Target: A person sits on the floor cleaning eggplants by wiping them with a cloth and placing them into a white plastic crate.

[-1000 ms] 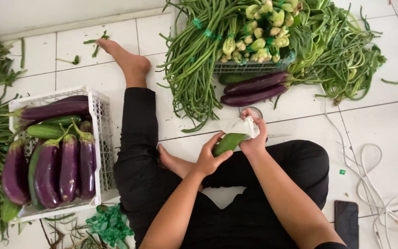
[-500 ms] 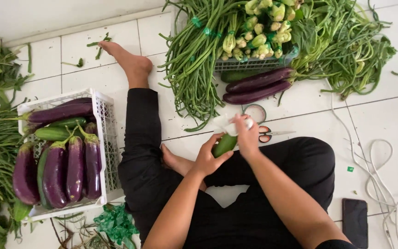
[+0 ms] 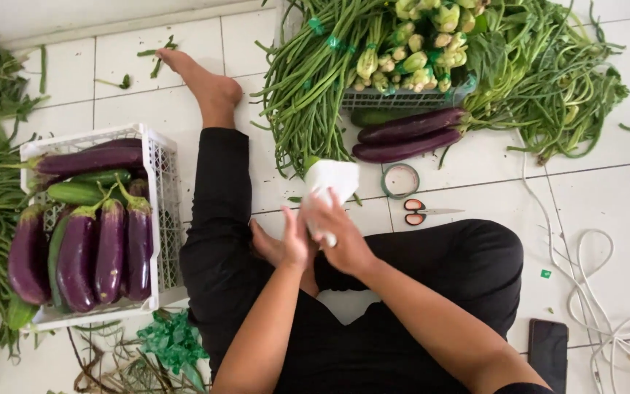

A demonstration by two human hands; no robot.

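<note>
The white foam wrapper [image 3: 332, 181] sits at the centre of the frame, above the person's lap. The right hand [image 3: 340, 237] grips its lower part with closed fingers, and the left hand [image 3: 294, 241] presses flat against it. What is inside the wrapper I cannot tell. It may slip off if the grip becomes loose, because the foam looks soft.

At the left, the white plastic crate [image 3: 156, 211] holds purple eggplants [image 3: 92, 252] and green cucumbers [image 3: 78, 192]. At the top, the wire basket [image 3: 395, 99] carries pale green vegetables [image 3: 417, 44], with long beans [image 3: 315, 87] beside it.
</note>
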